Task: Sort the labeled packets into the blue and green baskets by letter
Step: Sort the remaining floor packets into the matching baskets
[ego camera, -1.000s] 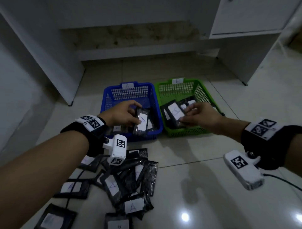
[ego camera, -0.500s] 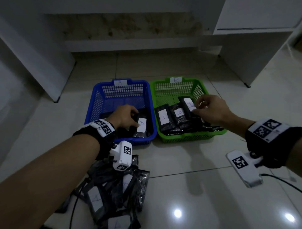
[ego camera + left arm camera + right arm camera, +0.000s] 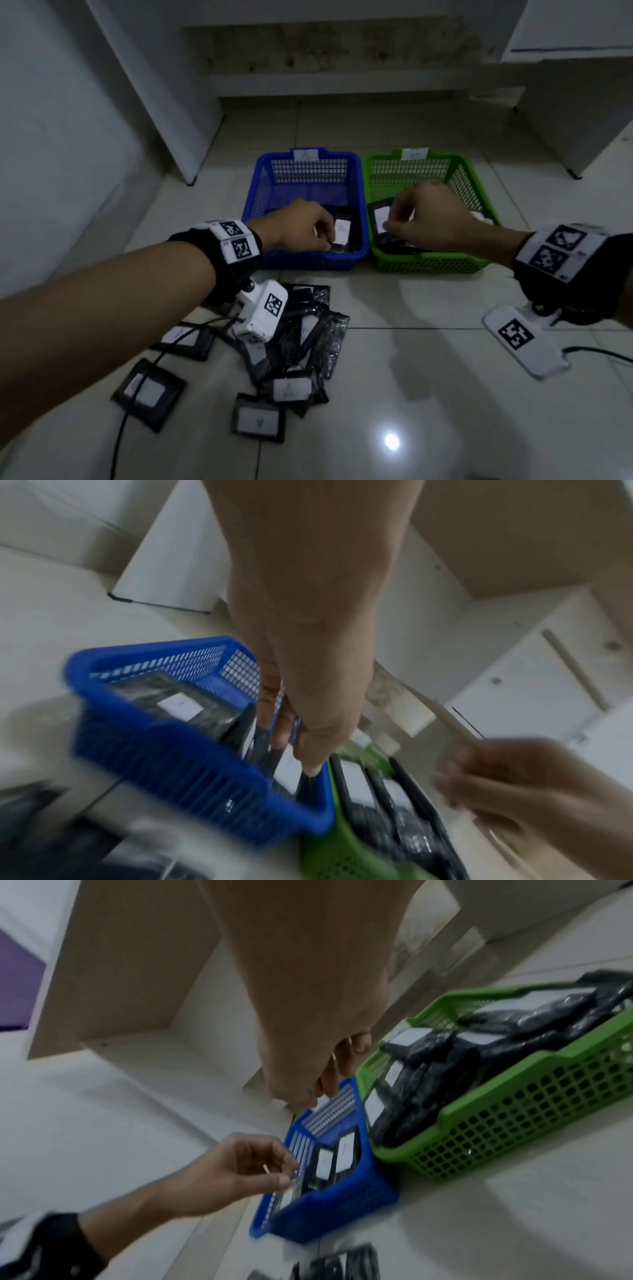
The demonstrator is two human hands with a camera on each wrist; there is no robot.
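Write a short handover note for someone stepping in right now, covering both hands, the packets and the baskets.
Left hand: over the near end of the blue basket, fingers curled down by a packet inside; whether it still grips one is unclear.
Right hand: above the green basket, fingers loosely curled, holding nothing.
Done: black labelled packets already lie in both baskets, the green one fuller.
Left: a pile of packets on the floor in front of the baskets; at least two show an A label, which matches the tag on the blue basket. Other labels are too blurred to read.
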